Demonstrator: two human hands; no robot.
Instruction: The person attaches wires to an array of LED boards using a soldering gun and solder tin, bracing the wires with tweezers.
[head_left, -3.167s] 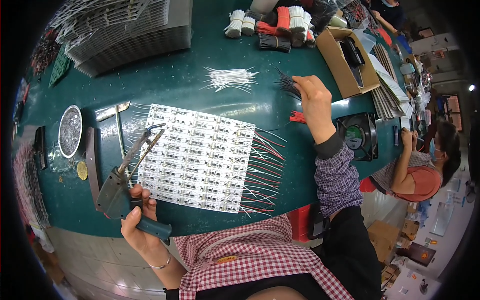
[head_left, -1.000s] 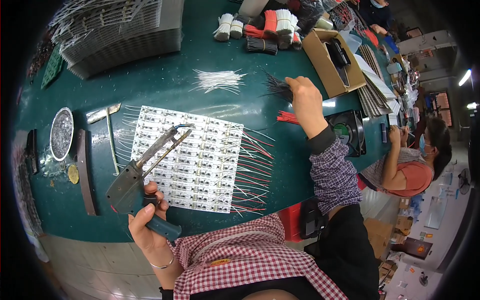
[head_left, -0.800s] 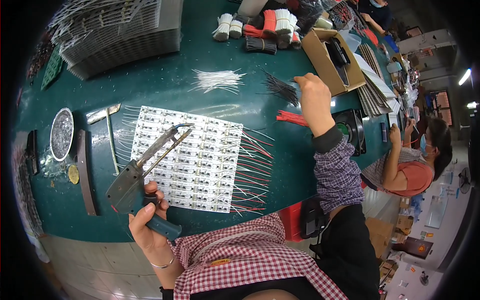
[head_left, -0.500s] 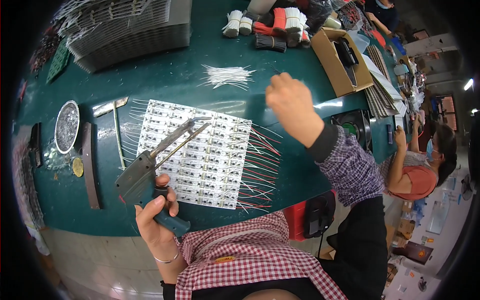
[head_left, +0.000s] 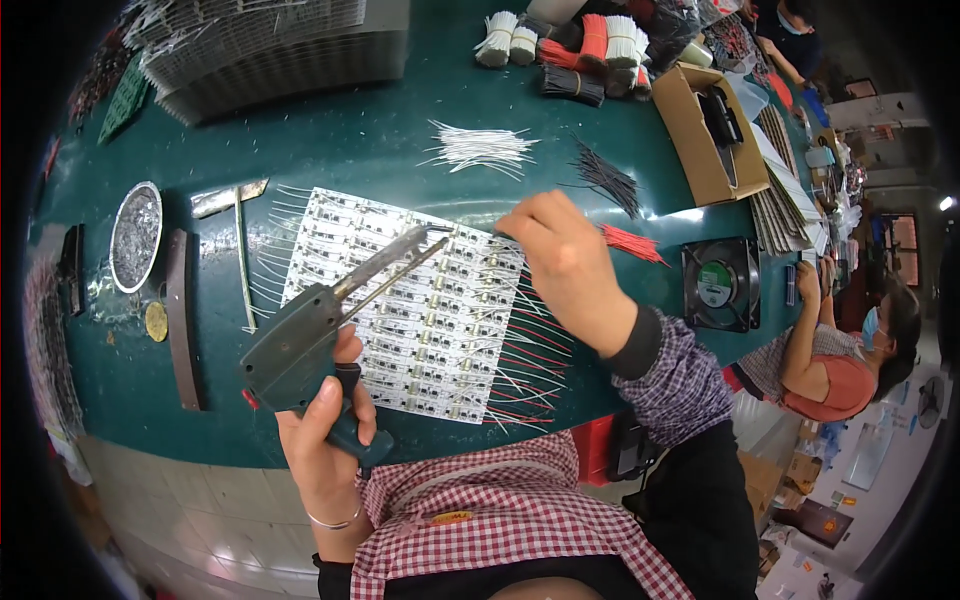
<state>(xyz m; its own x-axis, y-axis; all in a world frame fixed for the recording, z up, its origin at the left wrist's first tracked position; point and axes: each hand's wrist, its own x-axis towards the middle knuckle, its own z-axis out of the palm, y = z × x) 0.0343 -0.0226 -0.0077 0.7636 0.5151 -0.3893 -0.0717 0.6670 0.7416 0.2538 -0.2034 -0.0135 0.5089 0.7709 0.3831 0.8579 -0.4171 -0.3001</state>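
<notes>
My left hand (head_left: 325,430) is wrapped round the grip of a dark green soldering gun (head_left: 295,350). The gun's tip reaches over the upper right part of a white circuit board panel (head_left: 385,330), which has rows of small parts. White wires stick out along the panel's left edge, red and white ones along its right. At the upper right corner my right hand (head_left: 560,255) is closed in a pinch on what looks like a thin black wire, mostly hidden by the fingers. Near it lie loose white wires (head_left: 483,147), black wires (head_left: 606,177) and red wires (head_left: 634,243).
An oval dish (head_left: 136,238) of grey material and a dark bar (head_left: 184,320) are at the left. Stacked panels (head_left: 280,60) stand far left. Wire bundles (head_left: 575,85), an open cardboard box (head_left: 690,150) and a fan (head_left: 720,283) are right. A co-worker (head_left: 835,350) sits at the right.
My right hand has moved from the black wires toward me and left, to the panel's upper right corner. The black and red wires now show. The soldering gun has shifted slightly right over the panel.
</notes>
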